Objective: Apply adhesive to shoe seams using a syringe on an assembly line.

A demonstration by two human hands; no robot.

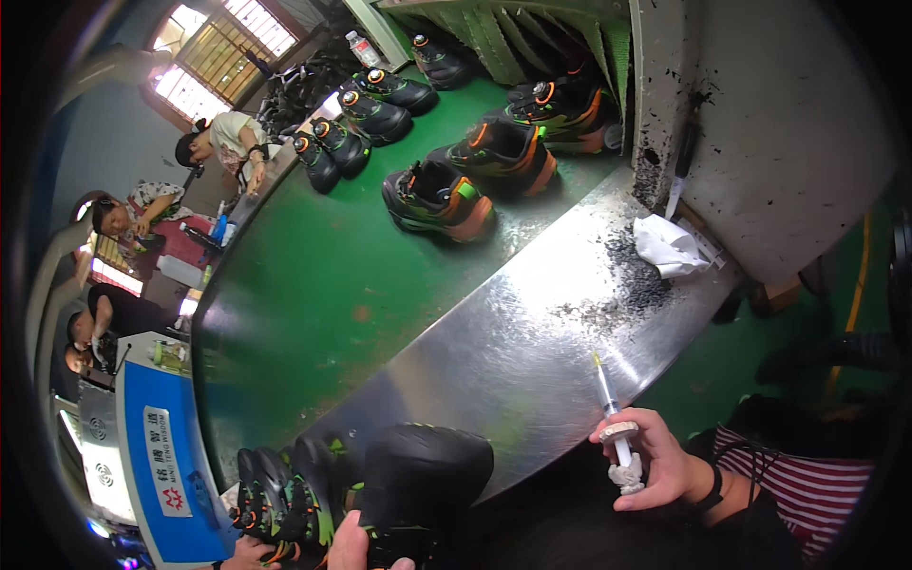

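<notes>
My right hand [660,465] is closed around a syringe [608,391] with a clear barrel, a yellowish tip and whitish wrapping at its finger flange and plunger end. The syringe points away from me, over the front edge of the metal ledge [532,351]. At the lower edge, my left hand [350,543] grips a black shoe [427,470]; a thumb and a fingertip show, the rest of the hand is out of view. Left of it are several black shoes [294,489] with green and orange trim. Another hand [249,551], apparently a co-worker's, touches them.
Several black-and-orange shoes [437,201] stand on a green belt [332,313]. Black crumbs [636,275], crumpled white paper [670,245] and a black-handled tool [682,161] lie by the grey panel [779,133] at right. Co-workers [228,147] sit along the far left.
</notes>
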